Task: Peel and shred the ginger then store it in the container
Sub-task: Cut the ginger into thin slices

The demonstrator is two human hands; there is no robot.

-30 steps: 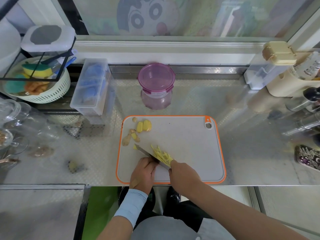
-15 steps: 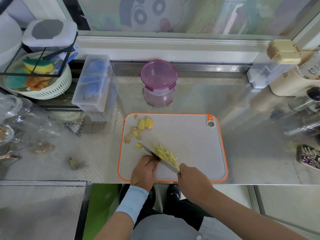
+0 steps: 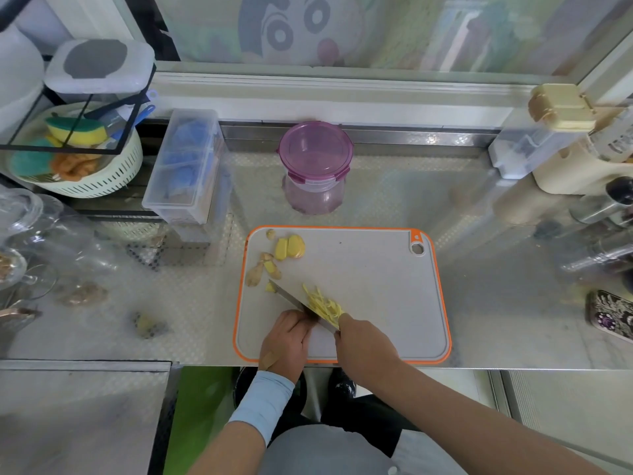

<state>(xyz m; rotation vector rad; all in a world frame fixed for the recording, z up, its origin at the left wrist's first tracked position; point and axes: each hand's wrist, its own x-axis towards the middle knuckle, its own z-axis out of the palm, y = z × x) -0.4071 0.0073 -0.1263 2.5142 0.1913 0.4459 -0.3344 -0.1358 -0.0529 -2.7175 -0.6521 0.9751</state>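
Right hand (image 3: pixel 366 347) gripping knife (image 3: pixel 291 298), tip pointing far-left beside ginger shreds (image 3: pixel 323 305); left hand (image 3: pixel 286 341) curled, hold unclear

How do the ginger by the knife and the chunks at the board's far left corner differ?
The ginger shreds are thin strips, piled loosely; the ginger chunks are thick pieces. The shreds lie against the knife; the chunks lie apart. Both are yellow, on the cutting board.

Counter (image 3: pixel 496 269): cutting board (image 3: pixel 376 286) at front edge. Lidded container (image 3: pixel 315 156) behind board; clear box (image 3: pixel 185 166) left of container. On board: ginger chunks (image 3: pixel 289 246) rear-left; knife (image 3: pixel 291 298) front-left; ginger shreds (image 3: pixel 323 305) against its right side.
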